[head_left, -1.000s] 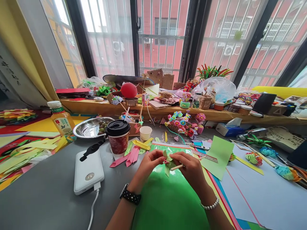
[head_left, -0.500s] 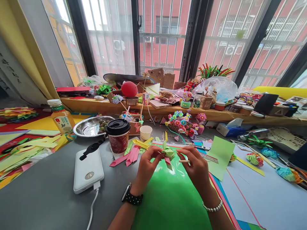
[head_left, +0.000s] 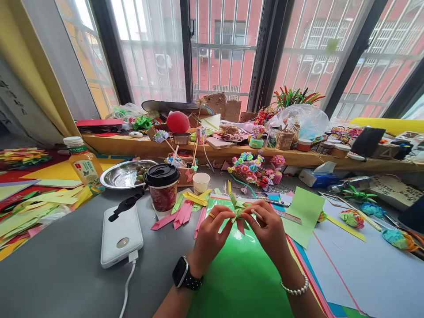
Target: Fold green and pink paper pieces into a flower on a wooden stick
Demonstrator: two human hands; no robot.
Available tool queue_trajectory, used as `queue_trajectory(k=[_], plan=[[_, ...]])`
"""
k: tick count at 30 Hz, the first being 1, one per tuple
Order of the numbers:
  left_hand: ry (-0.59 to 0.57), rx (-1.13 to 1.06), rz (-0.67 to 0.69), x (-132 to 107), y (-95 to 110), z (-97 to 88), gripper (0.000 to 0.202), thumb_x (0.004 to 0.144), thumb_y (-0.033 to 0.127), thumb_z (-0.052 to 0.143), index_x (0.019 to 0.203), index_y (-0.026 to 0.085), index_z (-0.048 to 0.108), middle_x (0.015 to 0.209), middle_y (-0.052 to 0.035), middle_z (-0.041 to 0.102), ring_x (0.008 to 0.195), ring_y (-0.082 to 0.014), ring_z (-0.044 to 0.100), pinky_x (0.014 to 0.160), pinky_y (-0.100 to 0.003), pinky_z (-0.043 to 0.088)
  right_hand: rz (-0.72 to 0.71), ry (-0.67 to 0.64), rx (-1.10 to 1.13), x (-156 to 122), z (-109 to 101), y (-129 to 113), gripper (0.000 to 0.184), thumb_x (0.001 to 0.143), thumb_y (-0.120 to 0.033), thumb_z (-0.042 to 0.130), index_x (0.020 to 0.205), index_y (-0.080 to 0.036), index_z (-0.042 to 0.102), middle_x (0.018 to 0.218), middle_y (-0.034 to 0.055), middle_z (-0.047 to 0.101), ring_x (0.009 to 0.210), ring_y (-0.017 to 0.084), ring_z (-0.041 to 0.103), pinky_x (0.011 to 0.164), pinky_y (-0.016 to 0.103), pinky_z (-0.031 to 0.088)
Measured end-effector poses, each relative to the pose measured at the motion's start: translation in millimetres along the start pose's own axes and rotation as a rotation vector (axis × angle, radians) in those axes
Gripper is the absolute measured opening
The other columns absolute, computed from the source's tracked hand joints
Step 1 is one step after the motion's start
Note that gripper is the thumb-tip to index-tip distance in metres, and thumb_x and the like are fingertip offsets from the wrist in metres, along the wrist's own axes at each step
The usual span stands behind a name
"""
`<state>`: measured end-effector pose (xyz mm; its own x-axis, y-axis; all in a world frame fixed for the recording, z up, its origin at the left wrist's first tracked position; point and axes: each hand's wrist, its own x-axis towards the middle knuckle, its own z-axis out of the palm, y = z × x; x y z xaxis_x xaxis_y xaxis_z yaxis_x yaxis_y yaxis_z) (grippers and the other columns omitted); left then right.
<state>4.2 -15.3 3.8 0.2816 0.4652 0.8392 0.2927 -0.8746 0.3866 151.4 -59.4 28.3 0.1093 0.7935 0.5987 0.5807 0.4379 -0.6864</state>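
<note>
Between my hands is a folded paper piece (head_left: 239, 204) with light green and pink strips sticking out of it. My left hand (head_left: 212, 234) pinches its left side between thumb and fingers. From the other side, my right hand (head_left: 268, 227) pinches the right edge; a slim pale stick seems tucked in its fingers, mostly hidden. Under both hands lies a shiny green mat (head_left: 228, 274). Pink folded paper strips (head_left: 183, 215) and yellow strips (head_left: 198, 197) lie just left of my hands.
A lidded coffee cup (head_left: 162, 190), a small paper cup (head_left: 201, 183) and a white power bank (head_left: 121, 236) stand or lie to the left. Scissors (head_left: 276, 202) and a green paper sheet (head_left: 303, 216) are on the right. A steel plate (head_left: 114, 176) sits farther back.
My right hand has moved left onto the paper piece, which has been turned so its strips fan upward. My left hand has rolled, showing the watch face.
</note>
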Motion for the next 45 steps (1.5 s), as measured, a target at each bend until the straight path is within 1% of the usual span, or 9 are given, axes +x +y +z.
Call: queue_trajectory(k=[13, 17, 22, 26, 29, 33, 35, 41, 45], plan=[[-0.052, 0.193, 0.182, -12, -4, 0.4, 0.024, 0.078, 0.006, 0.050, 0.097, 0.019, 0.053, 0.089, -0.0056, 0.061, 0.080, -0.0134, 0.061, 0.071, -0.022, 0.051, -0.027, 0.052, -0.071, 2, -3, 8, 0.011, 0.080, -0.023, 0.054, 0.071, -0.018, 0.058, 0.073, 0.0023, 0.055, 0.067, 0.015, 0.055, 0.061, 0.025, 0.045], [-0.042, 0.036, 0.018, -8, -1, 3.7, 0.025, 0.076, 0.009, 0.052, 0.097, 0.022, 0.050, 0.092, -0.0047, 0.055, 0.086, -0.0152, 0.057, 0.076, -0.028, 0.050, -0.074, 0.049, -0.080, 2, -2, 7, 0.008, 0.079, -0.019, 0.053, 0.072, -0.019, 0.058, 0.074, 0.0020, 0.054, 0.068, 0.015, 0.055, 0.059, 0.024, 0.045], [-0.094, -0.324, -0.380, -5, 1, 8.6, 0.072, 0.067, 0.027, 0.066, 0.124, 0.030, 0.023, 0.105, -0.0058, 0.042, 0.087, -0.0167, 0.054, 0.075, -0.033, 0.050, -0.164, 0.012, -0.086, 0, 1, 9, 0.009, 0.079, -0.016, 0.052, 0.076, -0.020, 0.059, 0.077, 0.0024, 0.055, 0.070, 0.015, 0.057, 0.061, 0.024, 0.046], [-0.187, -0.658, -0.593, -4, -2, 6.7, 0.082, 0.067, 0.028, 0.066, 0.129, 0.036, 0.014, 0.116, -0.0067, 0.036, 0.089, -0.0165, 0.053, 0.078, -0.035, 0.047, -0.234, -0.029, -0.116, -2, 4, 10, 0.010, 0.078, -0.013, 0.053, 0.079, -0.020, 0.060, 0.077, 0.0019, 0.054, 0.066, 0.013, 0.057, 0.058, 0.023, 0.045], [-0.265, -0.944, -0.619, 0, -4, 5.1, 0.079, 0.062, 0.027, 0.071, 0.127, 0.034, 0.025, 0.121, -0.0066, 0.037, 0.097, -0.0197, 0.051, 0.083, -0.035, 0.043, -0.262, -0.025, -0.141, -2, 3, 11, 0.012, 0.077, -0.012, 0.053, 0.078, -0.020, 0.061, 0.077, 0.0020, 0.054, 0.066, 0.013, 0.057, 0.058, 0.022, 0.045], [-0.292, -1.181, -0.666, 3, -5, 4.4, 0.055, 0.068, 0.032, 0.065, 0.118, 0.026, 0.041, 0.108, -0.0070, 0.052, 0.101, -0.0235, 0.050, 0.080, -0.034, 0.042, -0.286, -0.029, -0.178, -1, 1, 10, 0.014, 0.078, -0.013, 0.051, 0.074, -0.020, 0.062, 0.075, 0.0020, 0.054, 0.064, 0.013, 0.057, 0.056, 0.021, 0.045], [-0.268, -1.181, -0.704, 4, -5, 3.3, 0.048, 0.070, 0.029, 0.063, 0.114, 0.025, 0.044, 0.102, -0.0067, 0.055, 0.098, -0.0229, 0.051, 0.076, -0.032, 0.044, -0.290, -0.035, -0.189, 0, 0, 9, 0.014, 0.079, -0.016, 0.051, 0.074, -0.020, 0.063, 0.075, 0.0023, 0.054, 0.064, 0.012, 0.057, 0.055, 0.021, 0.045], [-0.288, -1.089, -0.762, 6, -3, -1.0, 0.052, 0.063, 0.021, 0.069, 0.110, 0.023, 0.046, 0.092, -0.0048, 0.056, 0.080, -0.0173, 0.057, 0.060, -0.024, 0.045, -0.252, -0.042, -0.203, -1, 1, 7, 0.012, 0.080, -0.023, 0.052, 0.074, -0.019, 0.062, 0.075, 0.0033, 0.055, 0.064, 0.014, 0.058, 0.058, 0.024, 0.047], [-0.273, -1.071, -0.766, 7, -4, 0.2, 0.048, 0.062, 0.022, 0.071, 0.103, 0.021, 0.048, 0.086, -0.0033, 0.056, 0.074, -0.0157, 0.058, 0.058, -0.023, 0.045, -0.217, -0.050, -0.193, -1, 1, 8, 0.011, 0.079, -0.024, 0.054, 0.074, -0.019, 0.063, 0.075, 0.0029, 0.054, 0.065, 0.014, 0.058, 0.058, 0.024, 0.047]])
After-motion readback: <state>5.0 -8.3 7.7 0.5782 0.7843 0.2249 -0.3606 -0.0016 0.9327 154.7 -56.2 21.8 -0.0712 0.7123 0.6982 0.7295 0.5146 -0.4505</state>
